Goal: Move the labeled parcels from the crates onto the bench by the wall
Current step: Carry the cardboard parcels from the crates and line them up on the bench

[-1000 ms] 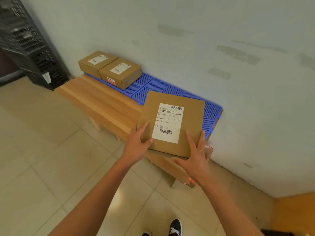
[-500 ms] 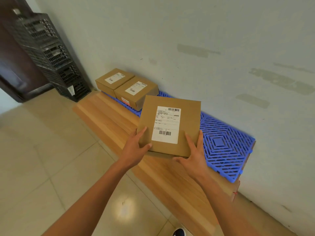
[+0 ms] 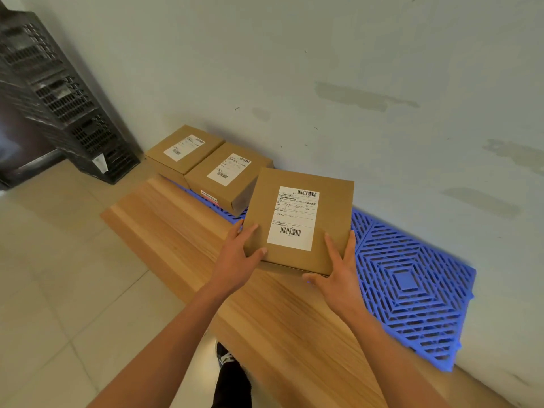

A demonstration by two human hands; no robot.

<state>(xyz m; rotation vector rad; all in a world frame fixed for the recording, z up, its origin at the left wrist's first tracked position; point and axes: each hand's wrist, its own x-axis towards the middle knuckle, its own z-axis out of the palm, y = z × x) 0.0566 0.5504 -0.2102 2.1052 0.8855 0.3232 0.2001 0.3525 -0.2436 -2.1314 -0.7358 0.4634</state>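
Head view. Flat brown cardboard parcel with a white barcode label [image 3: 298, 220] is held label-up above the light wooden slatted tabletop [image 3: 188, 231], over the edge where the wood meets the blue plastic lattice mat [image 3: 409, 293]. Whether its underside touches the surface cannot be told.

Left hand [image 3: 238, 260] grasps the parcel's near left corner: thumb on top, fingers hidden beneath. Right hand [image 3: 338, 275] grasps the near right corner: thumb under the near edge, fingers spread up the right side.

Two more brown cardboard parcels with white labels sit on the mat against the pale wall. The nearer parcel [image 3: 228, 179] is just beyond the held one and partly covered by it in this view. The farther parcel [image 3: 184, 148] touches it on the left, at the tabletop's end.

Stack of black plastic crates [image 3: 59, 92] stands on the tiled floor left of the tabletop, against the wall.
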